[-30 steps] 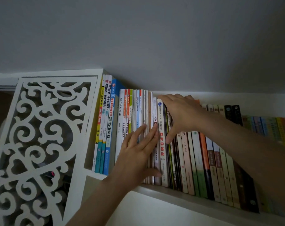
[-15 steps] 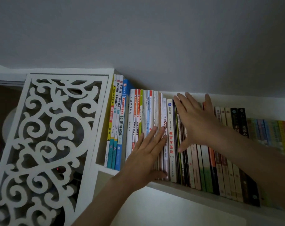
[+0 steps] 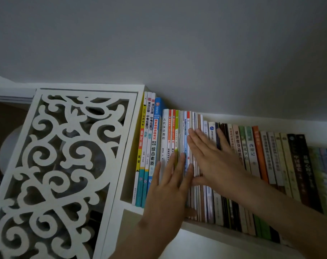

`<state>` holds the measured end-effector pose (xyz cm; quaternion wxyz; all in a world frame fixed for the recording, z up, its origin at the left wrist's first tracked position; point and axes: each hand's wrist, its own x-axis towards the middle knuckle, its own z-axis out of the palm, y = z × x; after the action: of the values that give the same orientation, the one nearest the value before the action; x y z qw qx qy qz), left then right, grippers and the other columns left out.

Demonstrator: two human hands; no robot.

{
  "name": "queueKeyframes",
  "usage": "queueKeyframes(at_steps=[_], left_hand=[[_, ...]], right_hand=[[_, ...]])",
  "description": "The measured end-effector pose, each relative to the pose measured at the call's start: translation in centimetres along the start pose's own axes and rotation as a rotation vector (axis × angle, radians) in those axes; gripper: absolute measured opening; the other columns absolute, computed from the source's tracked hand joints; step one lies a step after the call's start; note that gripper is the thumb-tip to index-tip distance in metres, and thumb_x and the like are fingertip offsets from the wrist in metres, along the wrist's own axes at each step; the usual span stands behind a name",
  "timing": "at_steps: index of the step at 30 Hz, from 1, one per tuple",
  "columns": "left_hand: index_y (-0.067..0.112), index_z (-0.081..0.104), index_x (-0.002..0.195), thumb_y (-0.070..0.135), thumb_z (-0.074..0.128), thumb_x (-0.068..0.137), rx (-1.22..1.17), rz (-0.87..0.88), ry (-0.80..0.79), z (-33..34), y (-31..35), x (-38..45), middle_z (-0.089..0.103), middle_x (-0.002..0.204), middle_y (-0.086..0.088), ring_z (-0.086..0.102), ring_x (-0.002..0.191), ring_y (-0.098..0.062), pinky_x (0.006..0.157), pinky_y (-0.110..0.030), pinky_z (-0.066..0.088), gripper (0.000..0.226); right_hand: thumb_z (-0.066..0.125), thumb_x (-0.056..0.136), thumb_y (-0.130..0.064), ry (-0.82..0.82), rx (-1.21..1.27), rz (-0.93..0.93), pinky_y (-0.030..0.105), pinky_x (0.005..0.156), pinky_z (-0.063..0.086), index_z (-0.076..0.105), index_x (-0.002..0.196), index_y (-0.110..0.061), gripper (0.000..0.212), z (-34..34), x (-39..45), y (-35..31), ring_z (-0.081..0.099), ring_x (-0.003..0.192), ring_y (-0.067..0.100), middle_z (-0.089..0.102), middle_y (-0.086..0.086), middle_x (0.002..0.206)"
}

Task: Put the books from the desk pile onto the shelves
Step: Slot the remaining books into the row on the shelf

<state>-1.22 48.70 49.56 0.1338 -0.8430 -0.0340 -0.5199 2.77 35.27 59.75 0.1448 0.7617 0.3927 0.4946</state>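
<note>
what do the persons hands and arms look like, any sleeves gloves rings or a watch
Both are bare. The left hand and right hand wear no gloves, and no rings show on the fingers in view. Both forearms are uncovered as far as the picture's edge: no sleeve, cuff, watch or bracelet shows. The light is dim, so fine marks cannot be made out.

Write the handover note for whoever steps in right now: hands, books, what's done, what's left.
Left hand: open, fingers flat against the spines of the thin books.
Right hand: open, flat across the spines just to the right.
Neither holds a book.
The row of books stands upright on the white shelf, packed close up to the carved panel.
Done: this row looks pressed flush.
Left: the desk pile is out of view, so check it.
</note>
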Motion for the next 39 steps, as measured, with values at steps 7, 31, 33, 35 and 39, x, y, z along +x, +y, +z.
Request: queueKeyframes(at_steps=[7, 31, 33, 35, 39], left_hand=[[0.013, 0.037, 0.147, 0.072, 0.063, 0.065, -0.029, 0.004, 0.001, -0.1, -2.1, -1.4, 0.033, 0.155, -0.008, 0.028, 0.144, -0.026, 0.11, -0.054, 0.037, 0.105], [0.031, -0.027, 0.144, 0.069, 0.037, 0.086, -0.571, -0.154, 0.063, 0.6, -7.6, -6.0, -0.03, 0.153, 0.023, -0.023, 0.142, 0.006, 0.12, -0.023, -0.007, 0.095], [0.028, -0.025, 0.146, 0.065, 0.039, 0.088, -0.587, -0.144, 0.063, 1.2, -8.0, -6.0, -0.027, 0.155, 0.02, -0.02, 0.143, 0.005, 0.121, -0.026, -0.006, 0.094], [0.024, -0.026, 0.147, 0.059, 0.043, 0.089, -0.584, -0.128, 0.037, 1.5, -8.6, -6.1, -0.025, 0.158, 0.014, -0.017, 0.145, 0.002, 0.123, -0.032, -0.002, 0.096], [0.025, -0.026, 0.146, 0.048, 0.052, 0.092, -0.581, -0.186, -0.011, 1.1, -8.5, -6.1, -0.025, 0.158, 0.012, -0.016, 0.145, 0.002, 0.123, -0.035, 0.005, 0.098]], right_hand=[[0.044, 0.077, -0.079, -0.147, -0.067, 0.067, 0.062, 0.113, -0.014, -0.026, 0.147, -0.011, 0.121, -1.2, -0.1, -0.8, -0.032, 0.142, 0.023, -0.037, 0.007, 0.152], [0.062, 0.074, -0.068, -0.074, 0.179, -0.071, 0.048, 0.114, -0.022, -0.029, 0.147, -0.013, 0.129, -0.6, 3.8, -7.9, -0.036, 0.139, 0.019, -0.042, 0.003, 0.15], [0.063, 0.074, -0.067, -0.063, 0.172, -0.063, 0.051, 0.116, -0.018, -0.029, 0.146, -0.011, 0.13, -0.5, 3.9, -8.1, -0.035, 0.14, 0.021, -0.041, 0.005, 0.15], [0.066, 0.074, -0.064, -0.063, 0.193, -0.053, 0.051, 0.117, -0.017, -0.028, 0.146, -0.011, 0.13, -0.4, 4.1, -8.5, -0.034, 0.141, 0.022, -0.039, 0.006, 0.152], [0.063, 0.077, -0.064, -0.044, 0.187, -0.046, 0.053, 0.117, -0.015, -0.024, 0.148, -0.01, 0.125, -0.7, 3.9, -8.9, -0.031, 0.143, 0.023, -0.035, 0.007, 0.154]])
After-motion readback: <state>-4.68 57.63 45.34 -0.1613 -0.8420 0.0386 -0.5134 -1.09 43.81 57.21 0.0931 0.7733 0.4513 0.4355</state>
